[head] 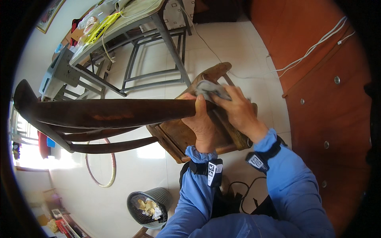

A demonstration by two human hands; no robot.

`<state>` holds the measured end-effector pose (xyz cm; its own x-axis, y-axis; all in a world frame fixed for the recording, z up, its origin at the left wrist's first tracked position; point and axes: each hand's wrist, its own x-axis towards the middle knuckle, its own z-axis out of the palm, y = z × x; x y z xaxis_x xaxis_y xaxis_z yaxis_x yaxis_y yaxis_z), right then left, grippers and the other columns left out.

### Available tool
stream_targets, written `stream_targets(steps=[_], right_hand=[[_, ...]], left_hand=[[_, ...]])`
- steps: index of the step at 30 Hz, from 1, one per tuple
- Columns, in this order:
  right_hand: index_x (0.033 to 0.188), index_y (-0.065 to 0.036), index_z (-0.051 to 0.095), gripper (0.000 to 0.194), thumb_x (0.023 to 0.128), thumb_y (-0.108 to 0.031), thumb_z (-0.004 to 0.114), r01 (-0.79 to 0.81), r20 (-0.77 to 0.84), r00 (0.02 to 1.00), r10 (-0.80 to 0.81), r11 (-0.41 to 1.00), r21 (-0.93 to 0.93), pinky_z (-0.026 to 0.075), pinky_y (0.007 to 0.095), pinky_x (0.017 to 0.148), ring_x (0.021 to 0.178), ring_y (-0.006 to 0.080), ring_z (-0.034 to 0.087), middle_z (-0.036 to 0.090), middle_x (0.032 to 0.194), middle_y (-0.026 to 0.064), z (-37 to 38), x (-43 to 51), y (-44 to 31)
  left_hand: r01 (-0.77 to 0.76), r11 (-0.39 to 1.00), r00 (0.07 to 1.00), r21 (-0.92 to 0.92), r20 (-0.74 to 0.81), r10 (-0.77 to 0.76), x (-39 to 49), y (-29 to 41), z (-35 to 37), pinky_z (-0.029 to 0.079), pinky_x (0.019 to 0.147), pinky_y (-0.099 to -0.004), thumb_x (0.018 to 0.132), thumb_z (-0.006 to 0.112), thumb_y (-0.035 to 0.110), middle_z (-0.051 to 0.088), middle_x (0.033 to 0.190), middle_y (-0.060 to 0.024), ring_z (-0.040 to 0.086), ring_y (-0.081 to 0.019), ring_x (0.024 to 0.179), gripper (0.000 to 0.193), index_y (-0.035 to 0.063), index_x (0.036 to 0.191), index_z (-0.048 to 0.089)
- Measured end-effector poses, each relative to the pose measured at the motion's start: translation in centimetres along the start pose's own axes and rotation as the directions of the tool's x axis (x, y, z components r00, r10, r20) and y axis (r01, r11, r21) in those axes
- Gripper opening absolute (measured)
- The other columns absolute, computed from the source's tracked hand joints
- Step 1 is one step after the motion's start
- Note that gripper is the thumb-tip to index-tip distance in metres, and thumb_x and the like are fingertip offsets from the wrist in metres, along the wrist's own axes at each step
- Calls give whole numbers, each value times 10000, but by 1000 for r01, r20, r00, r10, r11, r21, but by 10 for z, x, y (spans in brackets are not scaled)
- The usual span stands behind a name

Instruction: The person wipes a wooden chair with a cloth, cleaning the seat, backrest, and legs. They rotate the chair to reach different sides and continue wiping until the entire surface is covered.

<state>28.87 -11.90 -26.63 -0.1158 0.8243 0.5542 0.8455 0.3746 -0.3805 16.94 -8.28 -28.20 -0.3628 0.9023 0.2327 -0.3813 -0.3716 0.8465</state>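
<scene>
A dark wooden chair (119, 111) lies tipped before me, its curved back reaching to the left and its lighter brown seat (175, 136) and legs towards the middle. Near the seat end, my left hand (202, 125) grips the chair's long dark back post, the thumb on top. A crumpled grey cloth (211, 89) is held in my right hand (238, 110), pressed against the wood just beyond my left thumb. My right hand and the cloth are slightly blurred. The fingers of my left hand are partly hidden behind the post.
A metal-legged table (131, 17) with bags and cables stands at the upper left, beside a grey chair (59, 74). A hoop (114, 166) and a waste bin (165, 193) are on the tiled floor. White cables (303, 56) cross a reddish-brown panel (321, 119) at right.
</scene>
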Motion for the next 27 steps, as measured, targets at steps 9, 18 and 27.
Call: stream_targets(steps=[9, 18, 27], right_hand=[[1077, -93, 664, 354, 743, 5, 603, 24, 47, 999, -22, 999, -41, 540, 396, 779, 1045, 319, 539, 536, 1185, 98, 0, 12, -26], [1114, -132, 683, 357, 792, -43, 558, 2, 162, 987, 17, 993, -120, 528, 370, 820, 1114, 294, 475, 505, 1256, 79, -1, -28, -37], [752, -105, 731, 109, 703, -77, 638, 48, 322, 946, -43, 999, -7, 505, 391, 866, 1126, 292, 458, 510, 1295, 19, -38, -117, -50]], left_hand=[[11, 997, 999, -72, -31, -13, 7, 8, -11, 389, 785, -247, 825, 591, 29, 460, 861, 12, 438, -97, 806, 119, 80, 877, 498], [-21, 966, 998, -256, -64, 5, 7, 21, -12, 446, 814, -308, 836, 588, 126, 600, 891, -91, 552, -180, 817, 99, 35, 828, 550], [82, 933, 995, -350, -25, -96, 8, 22, -16, 514, 669, -343, 868, 578, 99, 572, 685, -91, 585, -214, 644, 97, 46, 856, 497]])
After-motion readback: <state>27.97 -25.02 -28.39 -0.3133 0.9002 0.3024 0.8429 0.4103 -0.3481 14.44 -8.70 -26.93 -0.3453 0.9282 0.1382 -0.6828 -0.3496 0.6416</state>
